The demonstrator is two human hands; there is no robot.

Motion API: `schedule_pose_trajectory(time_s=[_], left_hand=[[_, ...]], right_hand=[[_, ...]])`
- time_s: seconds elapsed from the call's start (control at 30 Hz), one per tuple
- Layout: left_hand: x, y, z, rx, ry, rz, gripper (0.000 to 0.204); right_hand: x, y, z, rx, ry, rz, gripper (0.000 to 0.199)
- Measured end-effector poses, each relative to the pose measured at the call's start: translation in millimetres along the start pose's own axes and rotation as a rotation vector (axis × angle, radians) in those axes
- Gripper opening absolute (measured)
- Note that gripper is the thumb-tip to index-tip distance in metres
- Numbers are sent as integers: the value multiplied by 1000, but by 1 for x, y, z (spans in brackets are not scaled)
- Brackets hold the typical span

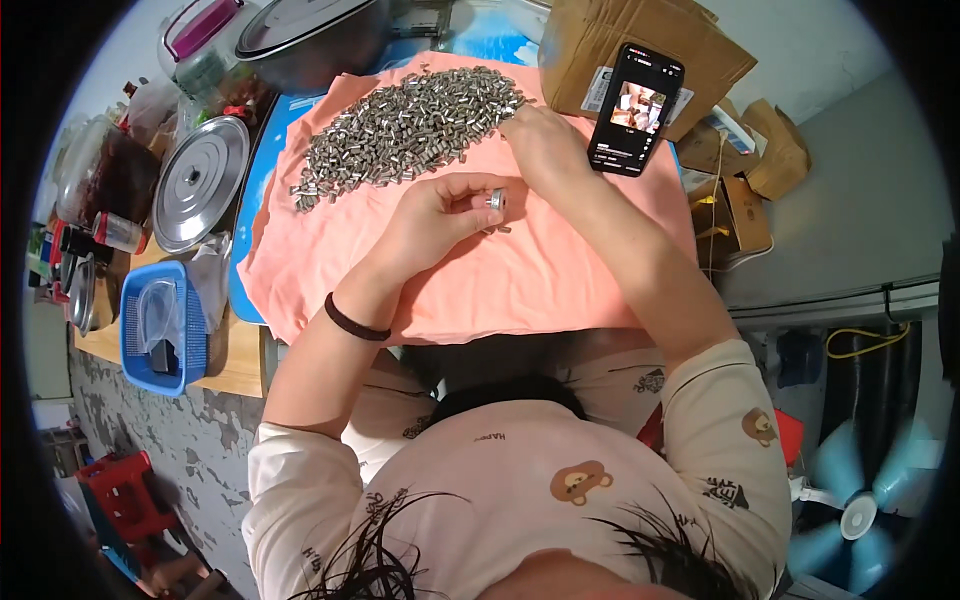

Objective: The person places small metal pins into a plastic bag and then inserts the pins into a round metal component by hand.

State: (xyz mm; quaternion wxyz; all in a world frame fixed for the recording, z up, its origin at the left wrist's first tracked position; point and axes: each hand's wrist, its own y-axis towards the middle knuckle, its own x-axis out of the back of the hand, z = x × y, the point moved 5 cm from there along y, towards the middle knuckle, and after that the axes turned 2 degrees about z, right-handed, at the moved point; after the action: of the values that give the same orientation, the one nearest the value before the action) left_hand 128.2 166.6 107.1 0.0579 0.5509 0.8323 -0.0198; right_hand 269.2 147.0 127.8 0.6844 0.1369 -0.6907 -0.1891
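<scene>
- Left hand (430,215) raised just above the salmon-pink cloth (520,280), thumb and fingertips pinched on a small silvery metal piece (496,200), short and round like a little cap or ring.
- Right hand (540,140) resting at the near edge of the heap of small metal parts (410,125), fingers curled down into it; whether closed on anything cannot be told from this view.
- Heap spread loosely over the far half of the cloth, well apart from nothing much: a phone (636,110) propped against a cardboard box (640,50) just to the right, screen lit.
- Two or three stray parts lying on the cloth just below the pinched piece.
- Probably hard, stiff and light singly, smooth and shiny, so likely slippery between fingertips and quick to roll on a bare top; the soft cloth seemingly there to stop that.
- Best taken one at a time across the round sides with thumb and forefinger, as now; no sign of fragility.
- Pot lid (200,180) and blue basket (160,320) off to the left on the wooden table (240,370), untouched.
- Dark band around the left wrist.
</scene>
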Motion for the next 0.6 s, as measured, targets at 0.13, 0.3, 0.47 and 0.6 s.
schedule_pose_trajectory(time_s=[0.13, 0.3, 0.47, 0.6], left_hand=[[3, 0, 3, -5, -33, 19, 30], [4, -1, 3, -28, -65, -53, 29], [7, -2, 2, -74, -138, -53, 29], [12, -5, 0, -49, -144, -129, 28]], right_hand=[[3, 3, 7, 26, -36, 74, 12], [0, -4, 9, -93, 63, 215, 11], [12, -12, 16, -49, 153, 121, 12], [24, -21, 17, -222, 496, 178, 13]])
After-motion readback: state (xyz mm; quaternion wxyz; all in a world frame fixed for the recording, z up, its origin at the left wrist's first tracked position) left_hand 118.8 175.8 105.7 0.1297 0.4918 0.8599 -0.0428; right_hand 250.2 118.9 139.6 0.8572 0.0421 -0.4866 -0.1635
